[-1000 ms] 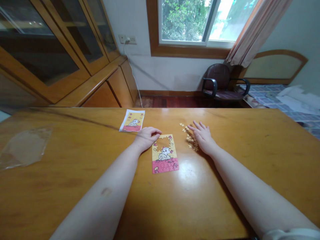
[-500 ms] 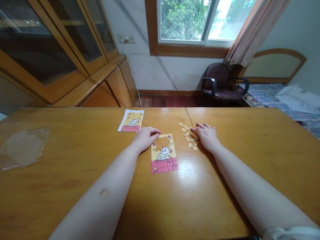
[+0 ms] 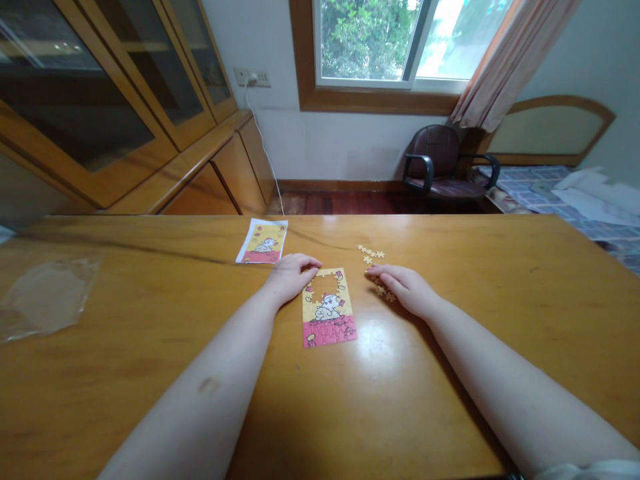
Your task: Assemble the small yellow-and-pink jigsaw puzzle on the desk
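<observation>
A partly assembled jigsaw puzzle (image 3: 330, 331), yellow above and pink below with a white cartoon animal, lies flat on the table. A gap near its top shows the wood beneath. My left hand (image 3: 293, 275) rests at the puzzle's upper left edge, fingers stretched out and thumb on the rim. Right of the puzzle, my right hand (image 3: 400, 287) has its fingers together, the tips at a small yellow puzzle piece. Under and beside that palm are several loose pieces (image 3: 381, 291), partly hidden. More pieces (image 3: 369, 253) lie just beyond the fingers.
Behind my left hand is a printed reference picture (image 3: 265, 243) with the same design. A clear plastic bag (image 3: 47, 293) lies at the table's left. Past the far table edge stand a glass-door cabinet (image 3: 200, 160), an armchair (image 3: 440, 160) and a bed (image 3: 535, 190).
My right hand has shifted left and slightly toward me, its spread fingers drawing together over the loose pieces. One piece now lies farther back. My left hand and the puzzle stay put.
</observation>
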Demonstrator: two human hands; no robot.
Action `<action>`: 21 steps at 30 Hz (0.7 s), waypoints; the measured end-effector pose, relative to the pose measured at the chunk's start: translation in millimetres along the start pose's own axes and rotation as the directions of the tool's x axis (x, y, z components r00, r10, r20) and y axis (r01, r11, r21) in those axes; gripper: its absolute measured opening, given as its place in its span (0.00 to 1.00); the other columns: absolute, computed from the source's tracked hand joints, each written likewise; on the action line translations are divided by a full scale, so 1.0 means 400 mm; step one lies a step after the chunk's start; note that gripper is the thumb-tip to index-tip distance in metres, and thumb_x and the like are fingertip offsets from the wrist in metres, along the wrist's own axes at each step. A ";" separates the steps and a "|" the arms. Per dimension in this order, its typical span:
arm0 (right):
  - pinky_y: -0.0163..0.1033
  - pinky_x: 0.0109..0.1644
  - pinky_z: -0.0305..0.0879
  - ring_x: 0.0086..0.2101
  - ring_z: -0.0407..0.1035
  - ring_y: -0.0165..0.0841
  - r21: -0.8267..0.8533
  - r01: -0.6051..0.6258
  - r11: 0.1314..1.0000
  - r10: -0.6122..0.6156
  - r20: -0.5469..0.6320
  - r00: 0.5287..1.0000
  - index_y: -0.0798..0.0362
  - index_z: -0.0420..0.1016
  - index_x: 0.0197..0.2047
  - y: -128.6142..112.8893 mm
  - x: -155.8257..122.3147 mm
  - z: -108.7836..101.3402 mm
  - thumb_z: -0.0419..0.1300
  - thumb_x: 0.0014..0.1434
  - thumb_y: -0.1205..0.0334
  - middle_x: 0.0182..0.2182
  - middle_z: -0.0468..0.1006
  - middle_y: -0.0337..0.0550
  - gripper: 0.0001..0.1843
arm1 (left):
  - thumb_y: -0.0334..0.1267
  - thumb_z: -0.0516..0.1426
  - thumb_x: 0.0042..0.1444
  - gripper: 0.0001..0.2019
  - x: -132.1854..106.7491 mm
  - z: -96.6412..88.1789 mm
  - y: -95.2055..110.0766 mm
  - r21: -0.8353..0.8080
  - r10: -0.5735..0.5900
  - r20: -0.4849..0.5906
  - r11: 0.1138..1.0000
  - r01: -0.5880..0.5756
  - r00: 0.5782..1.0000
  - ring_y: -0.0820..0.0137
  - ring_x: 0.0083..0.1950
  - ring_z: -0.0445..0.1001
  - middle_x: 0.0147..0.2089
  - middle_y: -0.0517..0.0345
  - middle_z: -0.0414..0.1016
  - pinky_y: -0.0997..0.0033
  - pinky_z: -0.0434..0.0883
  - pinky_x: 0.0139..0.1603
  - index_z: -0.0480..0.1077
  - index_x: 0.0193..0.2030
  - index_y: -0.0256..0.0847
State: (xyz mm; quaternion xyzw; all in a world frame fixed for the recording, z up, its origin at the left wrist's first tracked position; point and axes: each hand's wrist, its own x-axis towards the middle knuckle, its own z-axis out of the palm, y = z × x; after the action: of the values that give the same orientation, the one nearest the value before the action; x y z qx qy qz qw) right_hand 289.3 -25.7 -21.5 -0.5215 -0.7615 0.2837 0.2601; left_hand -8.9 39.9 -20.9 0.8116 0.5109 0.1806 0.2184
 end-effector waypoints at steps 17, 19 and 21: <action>0.54 0.66 0.51 0.57 0.63 0.41 0.373 -0.193 0.907 0.296 -0.243 0.924 0.48 0.73 0.52 -0.034 -0.019 0.046 0.52 0.62 0.50 0.54 0.74 0.46 0.20 | 0.41 0.54 0.57 0.13 -0.001 0.000 0.001 0.004 0.003 0.009 1.000 -0.003 1.000 0.62 0.48 0.73 0.44 0.56 0.79 0.61 0.69 0.51 0.77 0.43 0.45; 0.54 0.66 0.49 0.59 0.61 0.41 0.466 -0.192 0.864 0.345 -0.269 0.899 0.48 0.73 0.51 -0.038 -0.019 0.057 0.52 0.62 0.48 0.55 0.73 0.45 0.20 | 0.41 0.54 0.57 0.13 -0.001 -0.001 0.002 -0.001 0.000 0.009 1.000 0.000 1.000 0.62 0.48 0.73 0.45 0.56 0.79 0.61 0.69 0.52 0.78 0.43 0.45; 0.52 0.67 0.49 0.60 0.60 0.39 0.543 -0.172 0.822 0.354 -0.251 0.901 0.46 0.72 0.52 -0.045 -0.020 0.075 0.52 0.62 0.47 0.56 0.72 0.44 0.21 | 0.41 0.54 0.57 0.13 -0.001 -0.001 0.004 -0.005 -0.002 0.014 1.000 0.002 1.000 0.63 0.48 0.73 0.45 0.56 0.79 0.61 0.68 0.53 0.78 0.43 0.44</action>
State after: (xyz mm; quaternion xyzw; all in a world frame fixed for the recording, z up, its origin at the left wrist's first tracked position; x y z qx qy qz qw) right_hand 259.7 -43.6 -30.6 -0.5766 -0.5221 0.4132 0.4735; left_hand -8.3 39.1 -19.7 0.8117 0.5099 0.1761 0.2240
